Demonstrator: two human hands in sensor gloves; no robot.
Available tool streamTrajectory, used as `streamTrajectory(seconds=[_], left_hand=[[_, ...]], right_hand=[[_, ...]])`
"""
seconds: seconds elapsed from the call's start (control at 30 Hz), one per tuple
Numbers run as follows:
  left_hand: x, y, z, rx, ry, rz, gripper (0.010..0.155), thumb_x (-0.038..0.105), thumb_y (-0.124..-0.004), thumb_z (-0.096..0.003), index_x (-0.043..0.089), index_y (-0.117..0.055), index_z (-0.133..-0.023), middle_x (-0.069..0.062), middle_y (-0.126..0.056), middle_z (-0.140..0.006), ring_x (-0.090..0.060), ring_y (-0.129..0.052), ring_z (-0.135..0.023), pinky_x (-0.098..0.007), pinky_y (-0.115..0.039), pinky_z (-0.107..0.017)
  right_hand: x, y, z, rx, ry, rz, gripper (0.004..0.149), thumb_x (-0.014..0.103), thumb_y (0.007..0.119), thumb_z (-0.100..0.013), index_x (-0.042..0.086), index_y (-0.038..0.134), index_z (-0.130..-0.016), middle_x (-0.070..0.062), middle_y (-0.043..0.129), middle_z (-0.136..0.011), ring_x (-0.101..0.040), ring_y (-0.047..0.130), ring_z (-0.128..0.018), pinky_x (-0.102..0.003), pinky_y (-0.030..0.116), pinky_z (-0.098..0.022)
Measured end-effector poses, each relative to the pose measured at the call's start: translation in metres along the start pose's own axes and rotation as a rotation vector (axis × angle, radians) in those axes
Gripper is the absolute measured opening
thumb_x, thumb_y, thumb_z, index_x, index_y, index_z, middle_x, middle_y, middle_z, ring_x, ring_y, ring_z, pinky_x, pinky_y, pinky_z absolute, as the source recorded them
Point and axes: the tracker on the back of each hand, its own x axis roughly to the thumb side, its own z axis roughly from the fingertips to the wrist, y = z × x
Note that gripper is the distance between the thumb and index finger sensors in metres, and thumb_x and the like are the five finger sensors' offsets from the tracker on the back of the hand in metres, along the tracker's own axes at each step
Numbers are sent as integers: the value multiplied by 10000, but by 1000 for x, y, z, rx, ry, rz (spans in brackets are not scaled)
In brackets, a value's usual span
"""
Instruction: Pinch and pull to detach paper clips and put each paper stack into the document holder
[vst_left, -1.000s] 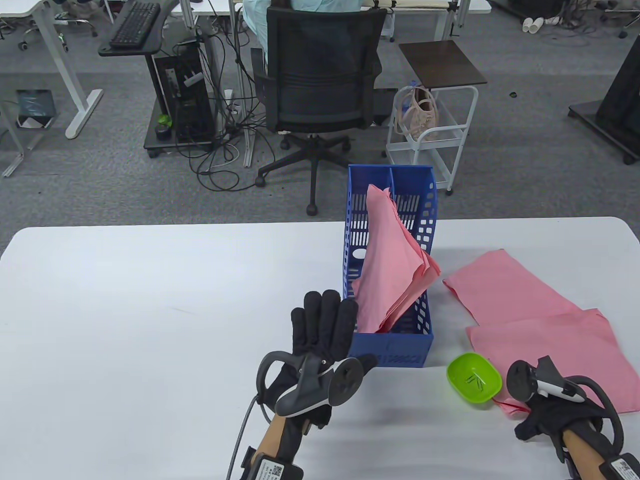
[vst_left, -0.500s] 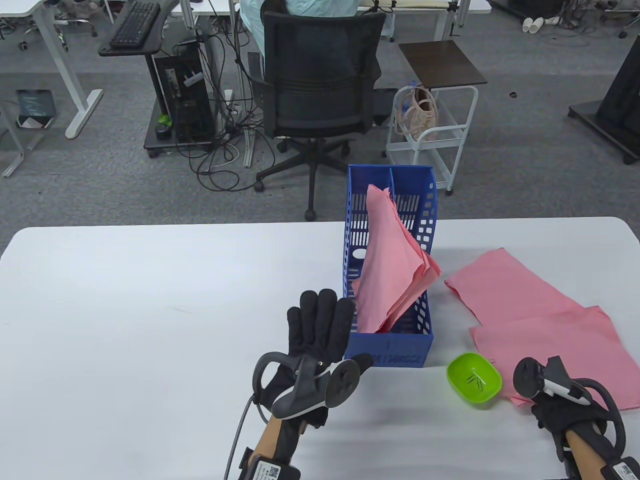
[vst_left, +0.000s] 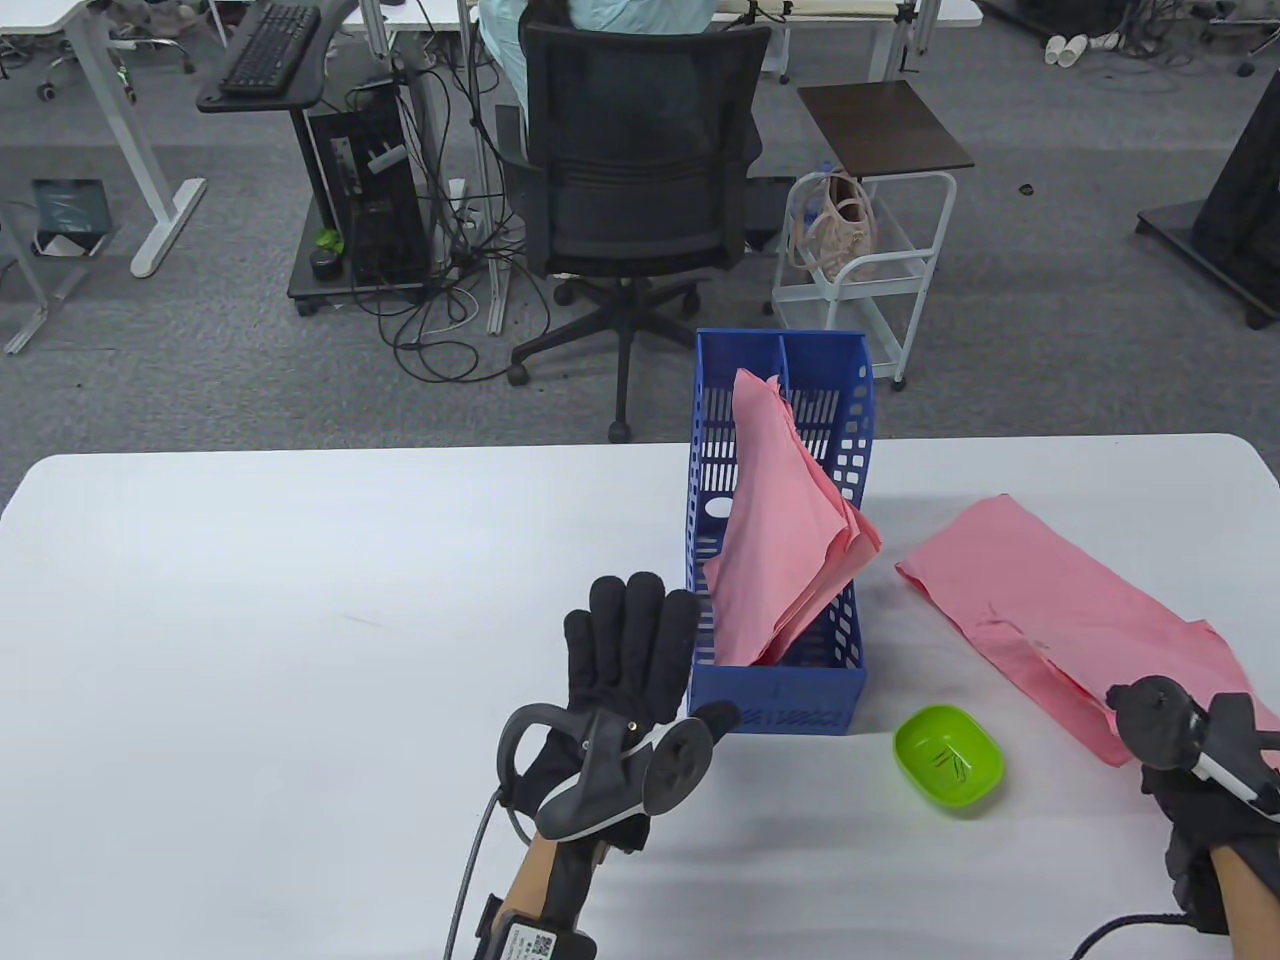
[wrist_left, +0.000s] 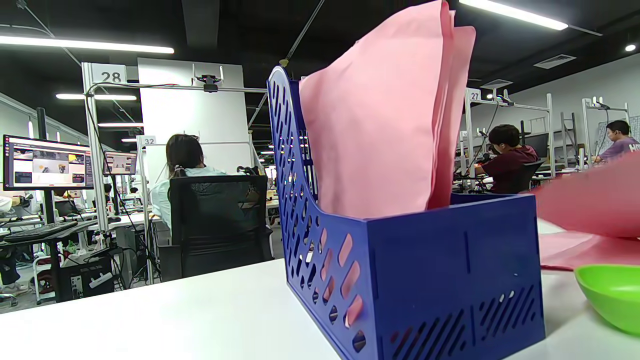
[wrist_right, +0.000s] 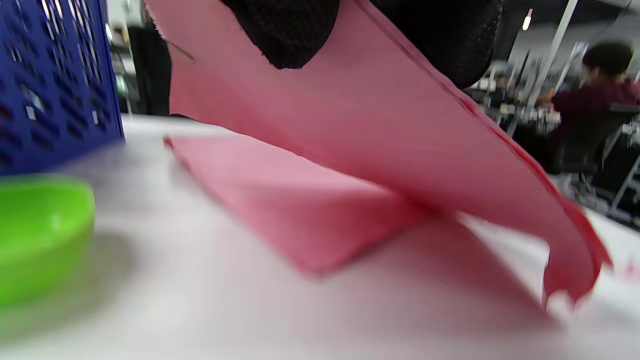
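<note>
One pink stack (vst_left: 790, 530) already standing in the blue holder (vst_left: 776, 700) at frame centre, clips in the green dish (vst_left: 948, 755), left hand (vst_left: 625, 650) flat-fingered beside it, right hand (vst_left: 1215, 830) at lower right pinching up another stack (vst_left: 1050, 620), one more beneath.

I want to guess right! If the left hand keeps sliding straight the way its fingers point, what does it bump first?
Probably the blue document holder. The left hand lies flat with its fingers pointing away from the person, right beside the holder's left wall. It might just brush past; depth is hard to tell.
</note>
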Motion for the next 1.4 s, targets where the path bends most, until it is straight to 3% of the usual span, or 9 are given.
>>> streamTrajectory(seconds=[0.23,0.37,0.63,0.77,1.03,1.23,1.4], left_hand=[[-6,10,4,35,15,29,915,630,-388,-537,71,-77,-1191,-274,-108,-1220,-568,-115,-1081,-674,-231,-768],[-8,16,7,55,19,50,917,631,-402,-539,72,-87,-1194,-273,-129,-1224,-569,-136,-1087,-678,-249,-771],[-8,24,11,70,-8,147,919,636,-424,-543,80,-101,-1199,-275,-149,-1229,-569,-174,-1100,-690,-296,-776],[-7,30,14,81,-54,246,949,651,-460,-536,80,-102,-1203,-275,-167,-1236,-568,-214,-1115,-695,-336,-783],[-13,47,23,140,-169,517,1038,693,-551,-485,91,-119,-1211,-271,-219,-1249,-547,-354,-1147,-700,-428,-784],[-33,50,27,145,-226,732,1014,690,-621,-460,135,-250,-1222,-187,-451,-1247,-419,-680,-1116,-671,-655,-735],[-45,50,28,106,-330,942,935,663,-653,-475,188,-342,-1218,-125,-560,-1225,-353,-759,-1088,-626,-685,-746]], right_hand=[[-4,-68,34,-349,-80,-104,444,184,679,-573,278,652,-1006,-93,769,-1043,-337,846,-899,-463,689,-683],[0,-106,60,-463,-161,-133,415,213,713,-562,289,683,-969,-68,802,-1011,-306,875,-870,-438,711,-672],[16,-168,107,-570,-382,-268,406,247,720,-561,286,691,-963,-54,825,-994,-284,900,-848,-417,735,-660],[31,-187,123,-531,-553,-410,404,254,719,-564,277,699,-967,-60,838,-982,-282,914,-829,-413,745,-649],[74,-195,124,-424,-845,-599,405,265,698,-571,266,698,-976,-57,859,-961,-257,946,-790,-386,775,-620],[105,-179,109,-335,-1031,-792,406,267,694,-574,261,693,-980,-59,856,-962,-259,943,-793,-386,773,-621],[124,-163,95,-273,-1093,-872,405,266,696,-574,259,694,-979,-64,855,-962,-262,941,-794,-389,771,-622]])
